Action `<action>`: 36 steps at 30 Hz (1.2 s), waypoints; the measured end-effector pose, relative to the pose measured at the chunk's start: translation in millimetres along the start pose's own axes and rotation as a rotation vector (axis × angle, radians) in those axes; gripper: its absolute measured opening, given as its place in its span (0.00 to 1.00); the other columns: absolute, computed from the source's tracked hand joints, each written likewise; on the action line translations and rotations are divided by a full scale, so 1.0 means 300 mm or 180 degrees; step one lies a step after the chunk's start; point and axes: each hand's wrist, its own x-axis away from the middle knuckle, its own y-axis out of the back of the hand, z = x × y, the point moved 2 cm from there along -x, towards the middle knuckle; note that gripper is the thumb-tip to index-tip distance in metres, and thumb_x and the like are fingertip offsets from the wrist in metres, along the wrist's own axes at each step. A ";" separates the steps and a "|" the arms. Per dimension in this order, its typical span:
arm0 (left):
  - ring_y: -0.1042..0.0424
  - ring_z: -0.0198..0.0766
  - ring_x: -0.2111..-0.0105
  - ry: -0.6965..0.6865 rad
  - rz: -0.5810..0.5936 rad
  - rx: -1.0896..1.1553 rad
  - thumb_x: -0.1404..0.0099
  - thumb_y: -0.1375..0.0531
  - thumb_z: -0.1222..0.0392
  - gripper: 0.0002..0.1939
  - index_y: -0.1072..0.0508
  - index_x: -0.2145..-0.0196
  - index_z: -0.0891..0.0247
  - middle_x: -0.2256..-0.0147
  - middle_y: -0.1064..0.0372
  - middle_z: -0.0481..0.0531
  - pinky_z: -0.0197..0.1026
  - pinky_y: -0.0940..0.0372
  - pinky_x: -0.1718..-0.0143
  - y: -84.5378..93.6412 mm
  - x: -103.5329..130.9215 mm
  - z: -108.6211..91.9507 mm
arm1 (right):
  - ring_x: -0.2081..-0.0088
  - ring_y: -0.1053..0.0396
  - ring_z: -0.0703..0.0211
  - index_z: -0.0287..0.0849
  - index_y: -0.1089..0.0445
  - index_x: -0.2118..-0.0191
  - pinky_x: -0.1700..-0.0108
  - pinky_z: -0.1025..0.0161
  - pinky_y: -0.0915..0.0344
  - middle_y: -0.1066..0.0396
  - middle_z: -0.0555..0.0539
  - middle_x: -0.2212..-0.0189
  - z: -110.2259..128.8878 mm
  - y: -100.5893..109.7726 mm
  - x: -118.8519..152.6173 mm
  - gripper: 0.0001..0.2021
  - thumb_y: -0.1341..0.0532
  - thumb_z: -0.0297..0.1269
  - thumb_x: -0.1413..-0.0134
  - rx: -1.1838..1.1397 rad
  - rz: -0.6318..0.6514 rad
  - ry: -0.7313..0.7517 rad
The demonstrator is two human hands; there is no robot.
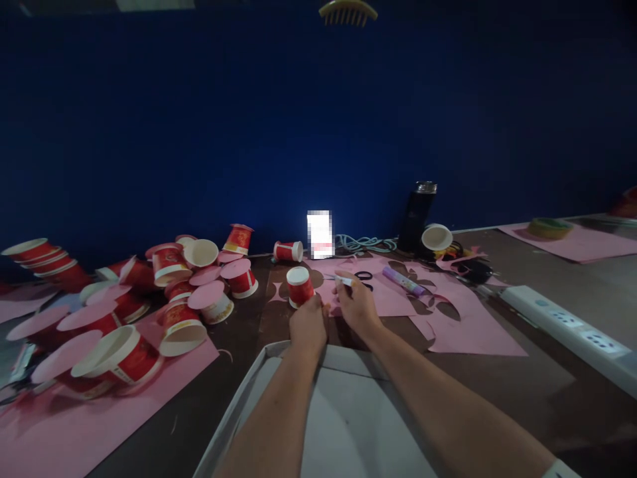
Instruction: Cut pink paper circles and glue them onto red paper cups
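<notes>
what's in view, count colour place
cups: many, red and white, mostly left
discs: several, pink, on cups
sheets: several, pink, on table
scissors: one, black, centre
tube: one, purple, right of scissors
flask: one, black, by wall
cords: count unclear, pale blue, centre
power strip: one, white, right
tape roll: one, greenish, right
comb shape: one, yellow, top
blurred rectangle: one, white, by wall
tray: one, grey, bottom centre
stick: one, white, centre
table: one, brown, below
wall: one, blue, behind
left hand: one, bare, at cup
right hand: one, bare, on stick
</notes>
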 end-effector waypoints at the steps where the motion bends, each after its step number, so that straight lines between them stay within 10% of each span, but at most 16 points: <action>1: 0.28 0.45 0.65 0.0057 -0.0056 0.0132 0.36 0.47 0.54 0.11 0.29 0.64 0.62 0.66 0.27 0.61 0.41 0.40 0.63 0.003 -0.003 0.000 | 0.75 0.31 0.60 0.44 0.29 0.61 0.73 0.65 0.39 0.27 0.48 0.74 0.006 0.006 -0.002 0.15 0.47 0.46 0.43 0.0063 -0.0051 -0.0003; 13: 0.30 0.40 0.66 -0.0199 -0.0281 0.0969 0.36 0.47 0.48 0.14 0.30 0.62 0.61 0.65 0.28 0.54 0.37 0.43 0.67 0.028 -0.008 -0.022 | 0.73 0.33 0.56 0.40 0.31 0.67 0.72 0.64 0.41 0.29 0.46 0.75 0.012 0.046 -0.026 0.22 0.52 0.53 0.42 -0.0332 -0.0699 -0.0261; 36: 0.30 0.40 0.66 -0.0125 -0.0238 0.1370 0.38 0.43 0.54 0.09 0.31 0.62 0.59 0.65 0.28 0.53 0.37 0.42 0.65 0.023 -0.014 -0.018 | 0.76 0.34 0.57 0.41 0.31 0.70 0.75 0.64 0.42 0.32 0.48 0.81 -0.013 0.040 -0.039 0.23 0.50 0.56 0.45 -0.0442 -0.0604 -0.0292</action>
